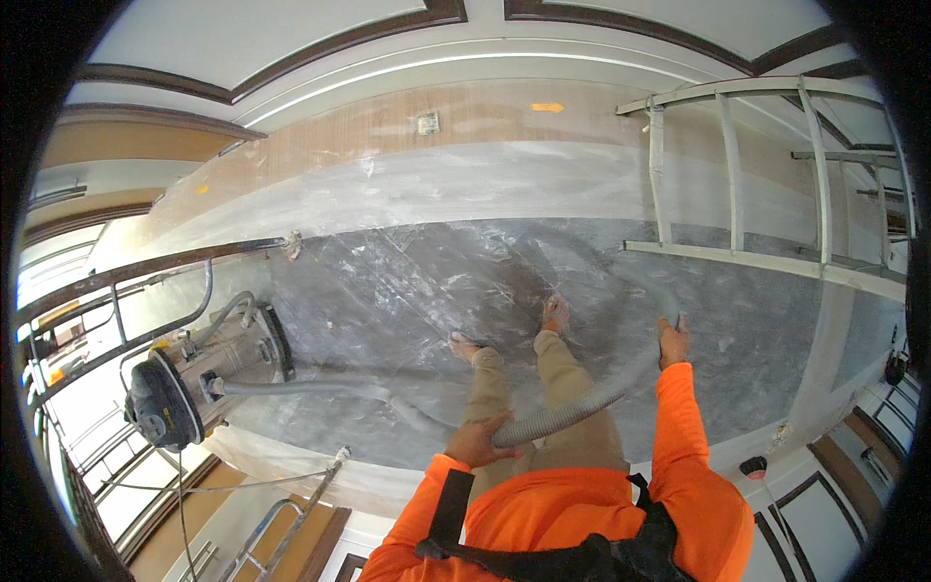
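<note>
A grey corrugated vacuum hose curves across in front of my body. My left hand is closed round it near my waist. Farther right and ahead, my right hand grips its forward part, fingers wrapped. Beyond that hand a pale grey length runs ahead and left over the dusty floor, faint against it; its end I cannot make out. From my left side the hose trails back to a drum-shaped vacuum cleaner with a dark head, at the left.
White-dusted grey flooring lies round my bare feet. A pale metal frame with rungs stands at the far right. Dark metal scaffold tubing rises at the left, near the vacuum. A wall socket is ahead.
</note>
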Tool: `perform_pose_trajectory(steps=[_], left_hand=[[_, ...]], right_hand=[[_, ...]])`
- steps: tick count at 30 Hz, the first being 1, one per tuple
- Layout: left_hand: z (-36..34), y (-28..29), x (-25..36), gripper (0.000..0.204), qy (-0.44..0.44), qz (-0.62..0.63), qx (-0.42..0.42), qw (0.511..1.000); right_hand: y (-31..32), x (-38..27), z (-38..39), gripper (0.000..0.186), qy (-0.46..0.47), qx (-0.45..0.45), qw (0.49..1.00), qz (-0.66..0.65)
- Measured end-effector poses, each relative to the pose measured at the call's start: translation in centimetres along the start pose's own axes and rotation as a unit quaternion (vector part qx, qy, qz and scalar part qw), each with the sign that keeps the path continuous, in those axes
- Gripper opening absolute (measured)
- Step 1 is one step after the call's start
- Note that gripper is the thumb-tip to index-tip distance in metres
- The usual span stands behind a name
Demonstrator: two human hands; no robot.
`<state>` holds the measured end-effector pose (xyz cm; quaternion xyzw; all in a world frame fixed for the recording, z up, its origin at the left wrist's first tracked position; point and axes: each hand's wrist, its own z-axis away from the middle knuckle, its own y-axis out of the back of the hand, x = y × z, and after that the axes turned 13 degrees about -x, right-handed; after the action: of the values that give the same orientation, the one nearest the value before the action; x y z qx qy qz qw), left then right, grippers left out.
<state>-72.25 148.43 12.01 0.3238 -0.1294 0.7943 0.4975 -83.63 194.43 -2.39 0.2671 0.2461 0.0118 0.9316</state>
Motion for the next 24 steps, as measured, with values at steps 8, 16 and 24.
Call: perform_pose_trajectory(steps=[8, 16, 24], left_hand=[[5.2, 2.4, -3.1, 0.09, 0.025, -0.047, 0.036, 0.998], [14.9, 0.8, -11.7, 0.095, 0.089, -0.014, 0.072, 0.993], [18.6, -0.7, -14.3, 0.095, 0.074, 0.009, 0.14, 0.987]], right_hand=[[-9.2, 1.8, 1.6, 0.077, 0.0, -0.067, 0.996, -0.056], [-24.1, -5.9, 11.8, 0.079, 0.045, -0.223, 0.973, -0.045], [-33.5, -12.2, 17.1, 0.088, 0.205, -0.252, 0.943, 0.064]])
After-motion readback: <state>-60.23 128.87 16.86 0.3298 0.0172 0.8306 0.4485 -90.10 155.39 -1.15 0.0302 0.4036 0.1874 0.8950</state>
